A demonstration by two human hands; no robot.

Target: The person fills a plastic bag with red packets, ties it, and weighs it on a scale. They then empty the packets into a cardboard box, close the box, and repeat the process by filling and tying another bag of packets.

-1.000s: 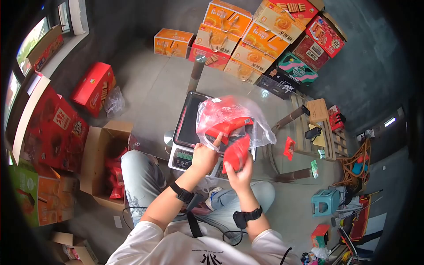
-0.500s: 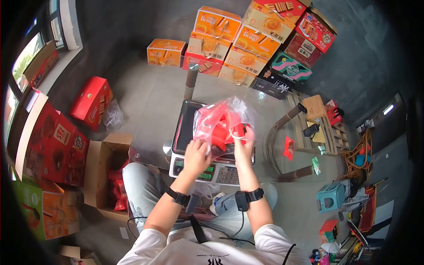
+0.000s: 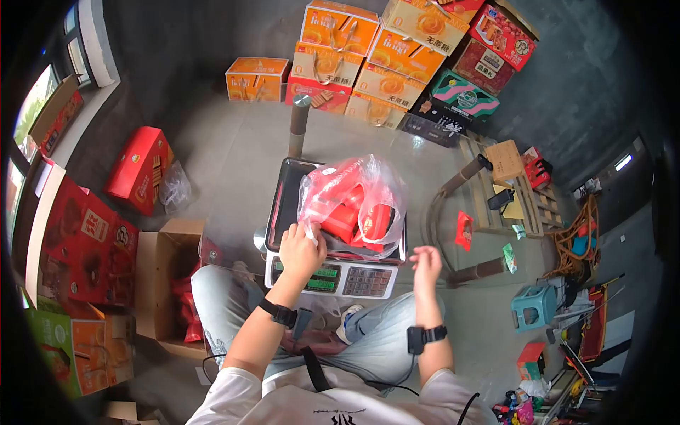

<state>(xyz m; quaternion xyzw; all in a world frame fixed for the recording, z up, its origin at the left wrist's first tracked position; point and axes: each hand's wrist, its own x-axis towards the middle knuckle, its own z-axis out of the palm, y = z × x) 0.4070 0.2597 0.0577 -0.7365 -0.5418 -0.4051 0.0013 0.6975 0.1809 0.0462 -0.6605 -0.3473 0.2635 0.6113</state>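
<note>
A clear plastic bag (image 3: 327, 191) with red packets (image 3: 345, 217) inside rests on the platform of a digital scale (image 3: 278, 212). My left hand (image 3: 303, 249) is closed on the near left edge of the bag. To the right of the scale hovers my right hand (image 3: 426, 266), apart from the bag, its fingers loosely bent and nothing visible in them. Green digits show on the scale's display, partly covered by my left wrist; the keypad (image 3: 370, 281) is in plain sight.
The scale stands on a glass table (image 3: 244, 166). Red and green wrappers lie right; a red packet (image 3: 464, 231) is among them. On my left an open carton (image 3: 152, 283) contains red packets. Orange boxes (image 3: 338, 32) are stacked ahead, and a blue stool (image 3: 533, 309) stands right.
My right hand has let go of the bag and moved right and down, off the scale. The left hand still grips the bag, which now sits lower on the platform.
</note>
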